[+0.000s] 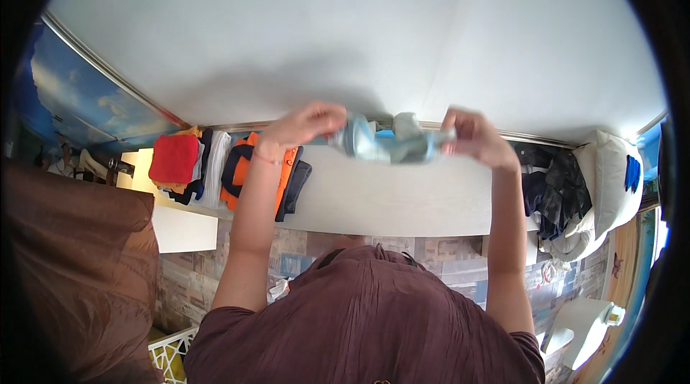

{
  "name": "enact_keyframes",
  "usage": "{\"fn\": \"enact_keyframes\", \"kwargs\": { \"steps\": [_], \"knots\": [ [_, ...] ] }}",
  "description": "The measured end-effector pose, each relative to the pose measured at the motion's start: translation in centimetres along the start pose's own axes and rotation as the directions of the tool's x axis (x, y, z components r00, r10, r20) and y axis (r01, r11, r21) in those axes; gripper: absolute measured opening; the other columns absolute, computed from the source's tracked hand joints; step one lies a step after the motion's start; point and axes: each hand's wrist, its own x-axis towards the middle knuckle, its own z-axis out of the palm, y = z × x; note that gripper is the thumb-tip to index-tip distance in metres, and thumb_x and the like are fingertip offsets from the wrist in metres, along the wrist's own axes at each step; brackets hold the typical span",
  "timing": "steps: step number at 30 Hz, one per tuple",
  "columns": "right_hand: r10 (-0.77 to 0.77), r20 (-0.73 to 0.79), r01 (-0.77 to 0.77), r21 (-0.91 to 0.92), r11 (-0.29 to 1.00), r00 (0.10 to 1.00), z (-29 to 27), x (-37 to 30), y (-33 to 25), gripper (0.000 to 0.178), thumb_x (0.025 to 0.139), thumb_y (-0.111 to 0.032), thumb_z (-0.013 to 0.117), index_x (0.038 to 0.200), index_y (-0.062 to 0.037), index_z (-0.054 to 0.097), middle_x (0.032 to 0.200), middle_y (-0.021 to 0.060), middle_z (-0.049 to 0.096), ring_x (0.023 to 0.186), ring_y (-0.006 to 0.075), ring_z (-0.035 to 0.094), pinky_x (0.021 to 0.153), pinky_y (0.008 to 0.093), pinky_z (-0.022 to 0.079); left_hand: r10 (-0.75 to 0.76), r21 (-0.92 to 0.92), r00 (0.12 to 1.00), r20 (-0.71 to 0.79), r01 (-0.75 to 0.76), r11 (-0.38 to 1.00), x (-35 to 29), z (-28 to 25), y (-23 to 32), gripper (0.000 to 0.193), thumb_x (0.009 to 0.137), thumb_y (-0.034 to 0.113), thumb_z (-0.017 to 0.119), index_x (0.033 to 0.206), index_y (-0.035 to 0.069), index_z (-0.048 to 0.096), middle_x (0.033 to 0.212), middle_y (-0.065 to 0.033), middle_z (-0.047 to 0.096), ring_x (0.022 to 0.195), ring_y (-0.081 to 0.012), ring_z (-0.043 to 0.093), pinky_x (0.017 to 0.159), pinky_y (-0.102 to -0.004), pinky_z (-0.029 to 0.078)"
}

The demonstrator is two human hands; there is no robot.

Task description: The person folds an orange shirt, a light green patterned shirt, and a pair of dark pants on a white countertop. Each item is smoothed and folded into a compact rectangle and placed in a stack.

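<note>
Left hand (316, 122), right hand (477, 138): fingers closed on opposite ends of pale cloth (392, 149), held over white bench (388, 197), far side. Middle sags; a slipping pinch could drop one end and crumple it.

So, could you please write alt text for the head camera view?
A person's left hand and right hand hold a blurred pale blue-green cloth between them above a white surface. Folded clothes lie to the left, dark crumpled clothes and a white pillow to the right.

The top (366, 312) is creased maroon with short sleeves (219, 326), and a thin red bracelet (268, 161) circles the left wrist (272, 148).
</note>
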Motion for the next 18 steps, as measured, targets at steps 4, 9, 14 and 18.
{"fn": "enact_keyframes", "kwargs": {
  "steps": [4, 9, 14, 18],
  "knots": [
    [0.180, 0.250, -0.184, -0.008, 0.983, 0.951, 4.6, -4.4, 7.0, 0.023, 0.083, -0.015, 0.083, 0.094, -0.0048, 0.066, 0.088, 0.0001, 0.069, 0.080, 0.0071, 0.060, 0.071, 0.0245, 0.047, -0.195, 0.137, 0.938, 0.287, 0.162, 0.977, -2.7, 4.0, -6.5, 0.017, 0.100, 0.021, 0.063, 0.101, 0.004, 0.065, 0.083, 0.0049, 0.060, 0.084, -0.0066, 0.055, 0.074, -0.0247, 0.047],
    [0.419, 0.276, -0.395, -0.138, 0.908, 0.865, 9.7, -10.3, 18.4, 0.022, 0.082, -0.014, 0.083, 0.093, -0.0051, 0.066, 0.089, -0.0014, 0.069, 0.087, 0.0093, 0.060, 0.080, 0.0290, 0.048, -0.392, 0.012, 0.851, 0.350, 0.414, 0.910, -7.2, 11.0, -19.0, 0.024, 0.100, 0.028, 0.063, 0.095, 0.004, 0.062, 0.077, 0.0032, 0.058, 0.074, -0.0065, 0.054, 0.069, -0.0250, 0.046],
    [0.470, 0.259, -0.488, 0.006, 0.873, 0.844, 11.2, -11.9, 21.5, 0.020, 0.083, -0.015, 0.081, 0.089, -0.0062, 0.063, 0.085, -0.0013, 0.066, 0.084, 0.0084, 0.060, 0.078, 0.0282, 0.050, -0.496, -0.134, 0.802, 0.332, 0.561, 0.817, -9.6, 12.3, -22.6, 0.024, 0.099, 0.029, 0.064, 0.102, 0.005, 0.063, 0.084, 0.0034, 0.059, 0.081, -0.0060, 0.055, 0.073, -0.0245, 0.046],
    [0.481, -0.009, -0.479, 0.078, 0.874, 0.877, 8.6, -7.4, 20.9, 0.018, 0.085, -0.010, 0.078, 0.093, -0.0031, 0.063, 0.087, 0.0035, 0.067, 0.085, 0.0103, 0.065, 0.076, 0.0277, 0.054, -0.538, -0.387, 0.843, 0.010, 0.499, 0.775, -8.0, 9.3, -23.6, 0.030, 0.100, 0.026, 0.063, 0.121, 0.004, 0.064, 0.100, 0.0024, 0.064, 0.094, -0.0082, 0.060, 0.085, -0.0261, 0.051]
  ]
}}
